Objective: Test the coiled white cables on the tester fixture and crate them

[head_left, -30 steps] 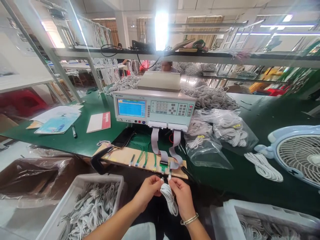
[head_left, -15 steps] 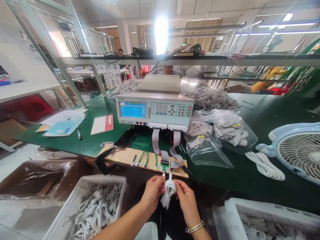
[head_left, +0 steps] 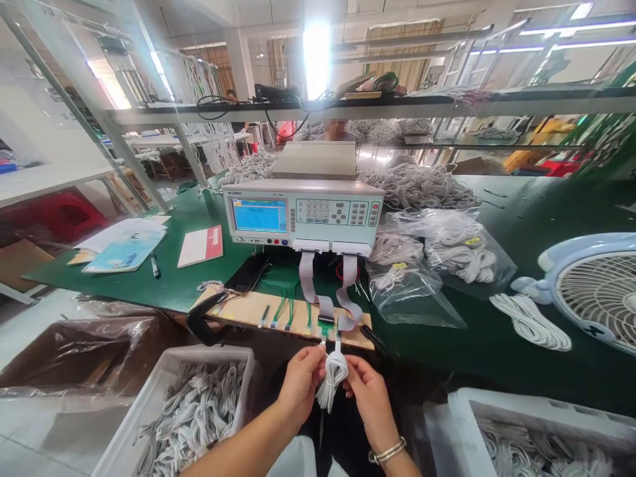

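Observation:
A coiled white cable (head_left: 332, 383) hangs between my hands at the front edge of a wooden strip (head_left: 243, 306). My left hand (head_left: 302, 379) pinches one end of it, just below a small green circuit board (head_left: 326, 326) on the strip. On the other side, my right hand (head_left: 366, 391) has its fingers closed at the coil's right edge, beside the second end. Both cable ends reach up to the strip; whether they are fully plugged in is too small to tell. Grey ribbon cables (head_left: 309, 281) run from the tester (head_left: 338, 212) to the board.
A white bin (head_left: 248, 377) of cables stands at lower left, another bin (head_left: 462, 404) at lower right. Bagged cables (head_left: 417, 298), a loose cable bundle (head_left: 531, 322) and a blue fan (head_left: 551, 255) lie to the right. A black clamp (head_left: 196, 326) grips the strip's left end.
My hands keep hold of the cable at the strip's edge with almost no movement. The view has tilted slightly, shifting the scene a little upward.

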The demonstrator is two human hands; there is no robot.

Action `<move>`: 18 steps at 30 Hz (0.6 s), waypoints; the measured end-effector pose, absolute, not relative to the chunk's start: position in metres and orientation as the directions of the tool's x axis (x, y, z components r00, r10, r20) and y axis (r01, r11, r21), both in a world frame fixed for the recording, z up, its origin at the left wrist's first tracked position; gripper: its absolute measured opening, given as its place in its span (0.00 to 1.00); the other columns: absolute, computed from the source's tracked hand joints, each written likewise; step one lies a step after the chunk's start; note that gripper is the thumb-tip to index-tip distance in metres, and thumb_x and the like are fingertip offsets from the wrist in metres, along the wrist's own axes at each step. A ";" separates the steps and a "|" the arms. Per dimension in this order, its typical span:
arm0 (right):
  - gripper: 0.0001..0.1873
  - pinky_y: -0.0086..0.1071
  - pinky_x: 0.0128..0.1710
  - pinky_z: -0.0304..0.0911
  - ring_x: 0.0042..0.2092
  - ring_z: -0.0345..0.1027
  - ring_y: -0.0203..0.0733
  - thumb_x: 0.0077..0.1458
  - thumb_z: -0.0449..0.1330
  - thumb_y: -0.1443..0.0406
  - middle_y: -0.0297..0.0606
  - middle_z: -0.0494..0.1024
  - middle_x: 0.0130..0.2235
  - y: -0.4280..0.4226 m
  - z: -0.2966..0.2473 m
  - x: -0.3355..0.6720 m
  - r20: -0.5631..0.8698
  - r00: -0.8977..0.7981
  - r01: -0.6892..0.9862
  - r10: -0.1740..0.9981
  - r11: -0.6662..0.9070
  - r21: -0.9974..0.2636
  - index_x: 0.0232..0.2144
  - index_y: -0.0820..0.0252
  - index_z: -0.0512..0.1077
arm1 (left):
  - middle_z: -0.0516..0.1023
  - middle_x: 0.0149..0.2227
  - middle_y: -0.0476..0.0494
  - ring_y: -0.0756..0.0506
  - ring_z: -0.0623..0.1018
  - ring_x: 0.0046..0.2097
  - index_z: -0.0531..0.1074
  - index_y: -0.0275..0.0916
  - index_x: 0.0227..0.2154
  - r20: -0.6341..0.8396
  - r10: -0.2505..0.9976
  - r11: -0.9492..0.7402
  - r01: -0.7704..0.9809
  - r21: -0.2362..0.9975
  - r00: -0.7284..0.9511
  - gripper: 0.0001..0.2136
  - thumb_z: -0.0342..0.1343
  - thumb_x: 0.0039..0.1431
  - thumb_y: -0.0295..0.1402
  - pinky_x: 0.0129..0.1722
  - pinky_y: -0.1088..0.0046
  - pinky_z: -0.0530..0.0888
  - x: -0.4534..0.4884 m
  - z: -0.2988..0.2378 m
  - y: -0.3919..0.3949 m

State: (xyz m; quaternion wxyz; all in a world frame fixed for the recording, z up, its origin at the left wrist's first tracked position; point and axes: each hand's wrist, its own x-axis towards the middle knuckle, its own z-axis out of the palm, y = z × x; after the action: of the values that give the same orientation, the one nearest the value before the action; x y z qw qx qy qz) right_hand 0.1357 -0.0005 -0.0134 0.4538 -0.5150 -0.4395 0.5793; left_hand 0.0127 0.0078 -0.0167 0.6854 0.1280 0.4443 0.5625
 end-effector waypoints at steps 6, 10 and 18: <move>0.16 0.24 0.16 0.52 0.19 0.56 0.33 0.46 0.57 0.56 0.30 0.65 0.18 0.002 -0.013 0.129 -0.240 -0.027 -0.161 0.970 -0.241 -0.957 0.33 0.62 0.70 | 0.64 0.18 0.53 0.57 0.60 0.19 0.66 0.33 0.21 -0.430 0.903 0.329 -0.626 0.708 -0.012 0.13 0.62 0.36 0.36 0.21 0.81 0.57 0.007 -0.017 0.010; 0.15 0.25 0.14 0.51 0.18 0.56 0.33 0.45 0.57 0.55 0.28 0.62 0.17 0.007 -0.011 0.129 -0.293 -0.052 -0.161 0.955 -0.298 -0.941 0.29 0.61 0.70 | 0.60 0.17 0.54 0.57 0.57 0.19 0.70 0.32 0.23 -0.430 0.898 0.407 -0.535 0.740 0.088 0.15 0.60 0.37 0.42 0.21 0.79 0.54 0.000 -0.009 0.015; 0.28 0.23 0.08 0.45 0.11 0.49 0.31 0.38 0.55 0.46 0.25 0.58 0.10 0.030 -0.023 0.129 -0.362 -0.132 0.071 0.923 -0.356 -0.932 0.34 0.62 0.70 | 0.59 0.17 0.52 0.56 0.54 0.18 0.72 0.32 0.26 -0.411 0.895 0.439 -0.496 0.749 0.171 0.22 0.52 0.41 0.49 0.19 0.78 0.49 0.001 -0.005 0.029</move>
State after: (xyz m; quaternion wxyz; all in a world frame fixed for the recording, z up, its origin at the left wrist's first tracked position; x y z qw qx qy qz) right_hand 0.1288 0.0302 -0.0234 0.3513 -0.5573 -0.4457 0.6061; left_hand 0.0013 0.0288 -0.0050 0.7297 0.2307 0.4325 0.4766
